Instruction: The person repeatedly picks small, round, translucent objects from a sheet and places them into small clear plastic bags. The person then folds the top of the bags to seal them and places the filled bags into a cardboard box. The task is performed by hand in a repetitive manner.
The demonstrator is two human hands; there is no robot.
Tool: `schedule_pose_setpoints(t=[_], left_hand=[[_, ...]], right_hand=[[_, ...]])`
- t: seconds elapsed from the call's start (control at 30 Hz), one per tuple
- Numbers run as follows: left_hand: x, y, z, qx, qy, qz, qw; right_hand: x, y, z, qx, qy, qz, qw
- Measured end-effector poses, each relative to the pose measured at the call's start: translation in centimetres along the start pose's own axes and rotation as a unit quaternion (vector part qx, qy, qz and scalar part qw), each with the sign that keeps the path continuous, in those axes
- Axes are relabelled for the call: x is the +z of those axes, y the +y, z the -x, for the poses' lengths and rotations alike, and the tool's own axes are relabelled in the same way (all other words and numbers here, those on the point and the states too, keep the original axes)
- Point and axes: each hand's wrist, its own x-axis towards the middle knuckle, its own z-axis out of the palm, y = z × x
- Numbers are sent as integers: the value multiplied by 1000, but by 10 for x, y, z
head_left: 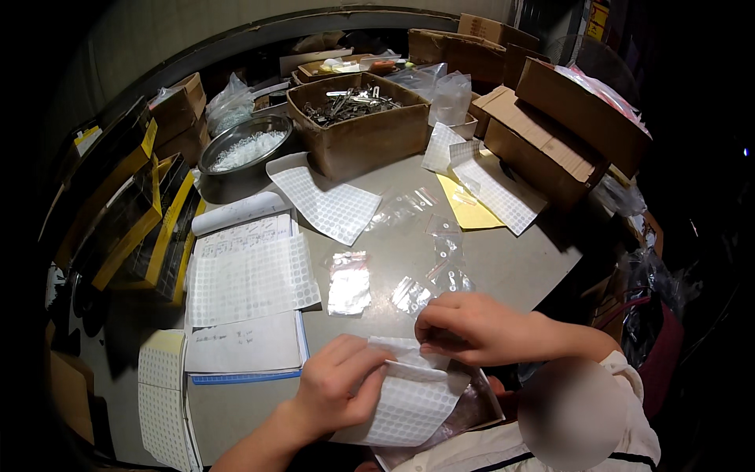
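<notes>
- The dotted sheet (413, 405) lay between the two hands at the near edge of the surface (503, 267), its top part folded over.
- The left hand (342, 381) was clamped on the sheet's upper left side, thumb and fingers pinching it.
- The right hand (464, 326) was at the top edge, its fingertips close together (whether they gripped the sheet, I could not tell).
- Just beyond the hands lay small clear bags (446, 244), some with a little white ring inside; a shiny bag (350, 293) lay left of them.
- Farther back, an open cardboard box (377, 141) held a heap of small metal parts (354, 104).
- To its left, a dark round bowl (236, 186) held a pile of small whitish pieces (250, 149).
- At the far right, a tilted carton (578, 110) had clear plastic (602, 90) at its top.
</notes>
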Motion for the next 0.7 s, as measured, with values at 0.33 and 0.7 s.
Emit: schedule_pose_setpoints(t=[0.33, 0.7], left_hand=[[1, -6, 8, -107, -3, 14, 994], [1, -6, 6, -126, -7, 30, 991]], right_hand=[[-15, 27, -5, -51, 130, 11, 990], [-45, 145, -28, 178, 52, -173, 967]])
